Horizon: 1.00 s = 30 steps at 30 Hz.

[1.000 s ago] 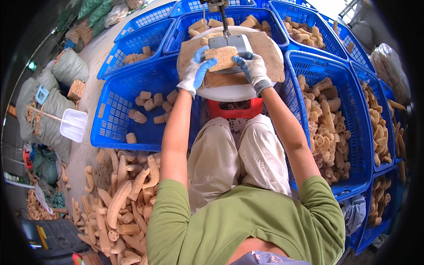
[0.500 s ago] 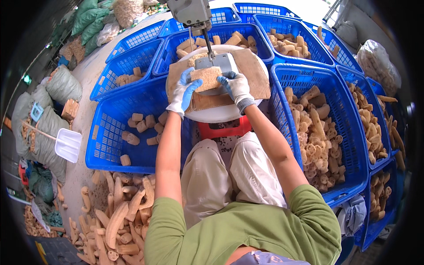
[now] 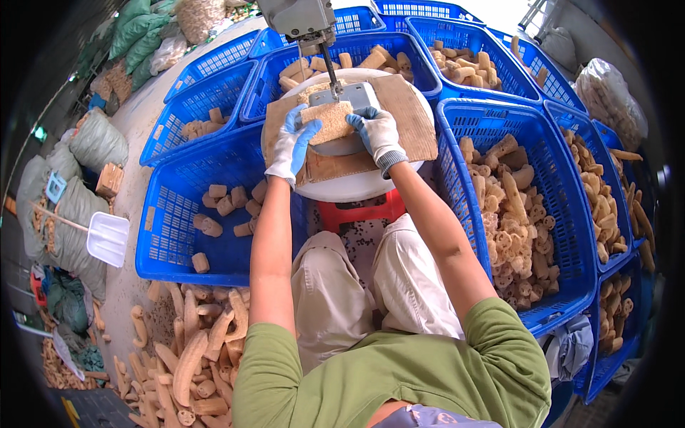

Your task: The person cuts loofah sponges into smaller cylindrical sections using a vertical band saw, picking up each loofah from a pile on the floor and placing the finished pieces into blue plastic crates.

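Observation:
A tan loofah piece point(image 3: 330, 121) lies flat on the small metal plate point(image 3: 354, 95) of a cutting machine, just in front of its thin vertical blade point(image 3: 329, 63). My left hand point(image 3: 291, 143), in a white and blue glove, grips the piece's left end. My right hand point(image 3: 377, 132), gloved the same, holds its right end. The plate sits on brown cardboard point(image 3: 407, 114) laid over a round white table point(image 3: 349, 189). The grey machine head point(image 3: 298, 16) hangs above the blade.
Blue plastic crates ring the table: one at the left point(image 3: 171, 214) with a few cut loofah chunks, one at the right point(image 3: 556, 235) piled with pieces, more behind. Whole loofahs point(image 3: 185, 349) lie heaped on the floor at lower left. A white shovel point(image 3: 107, 237) and sacks point(image 3: 71, 207) stand farther left.
My view has tilted and moved closer, so the table and hands sit lower in the picture. Both hands keep hold of the loofah piece at the blade.

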Available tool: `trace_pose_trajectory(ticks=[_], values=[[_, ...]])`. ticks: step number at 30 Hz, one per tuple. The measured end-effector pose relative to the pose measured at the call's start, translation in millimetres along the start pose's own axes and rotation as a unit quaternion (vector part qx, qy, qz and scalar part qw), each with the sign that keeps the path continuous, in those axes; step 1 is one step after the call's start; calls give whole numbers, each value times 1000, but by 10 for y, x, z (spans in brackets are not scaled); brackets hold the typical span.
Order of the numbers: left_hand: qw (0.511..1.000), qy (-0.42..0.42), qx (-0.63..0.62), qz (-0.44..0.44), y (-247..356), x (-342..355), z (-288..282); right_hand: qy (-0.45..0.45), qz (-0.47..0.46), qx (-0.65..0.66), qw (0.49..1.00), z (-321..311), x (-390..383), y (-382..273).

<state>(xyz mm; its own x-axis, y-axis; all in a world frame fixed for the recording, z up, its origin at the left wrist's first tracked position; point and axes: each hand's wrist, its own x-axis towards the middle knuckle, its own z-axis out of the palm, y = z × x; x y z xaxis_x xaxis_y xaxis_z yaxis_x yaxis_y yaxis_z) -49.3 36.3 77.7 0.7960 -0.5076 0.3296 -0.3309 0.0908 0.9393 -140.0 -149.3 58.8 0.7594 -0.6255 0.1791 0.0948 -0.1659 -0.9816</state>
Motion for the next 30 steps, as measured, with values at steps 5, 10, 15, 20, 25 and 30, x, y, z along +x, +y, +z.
trace_pose_trajectory(ticks=[5,10,15,20,25,30], values=[[995,22,76,-54,-50,139,-40,-5,7,11,1000,28,103,-2],[997,38,34,-57,-200,330,-56,6,-5,0,1000,69,255,-56],[980,65,166,-86,-193,462,-50,-7,21,-45,999,83,405,-59],[961,119,229,-100,-199,615,80,11,0,-111,994,82,642,90],[926,125,328,-137,-312,799,-3,-6,4,-191,982,86,697,-50],[967,76,225,-89,-355,751,-31,-53,-6,-122,991,-53,778,-24]])
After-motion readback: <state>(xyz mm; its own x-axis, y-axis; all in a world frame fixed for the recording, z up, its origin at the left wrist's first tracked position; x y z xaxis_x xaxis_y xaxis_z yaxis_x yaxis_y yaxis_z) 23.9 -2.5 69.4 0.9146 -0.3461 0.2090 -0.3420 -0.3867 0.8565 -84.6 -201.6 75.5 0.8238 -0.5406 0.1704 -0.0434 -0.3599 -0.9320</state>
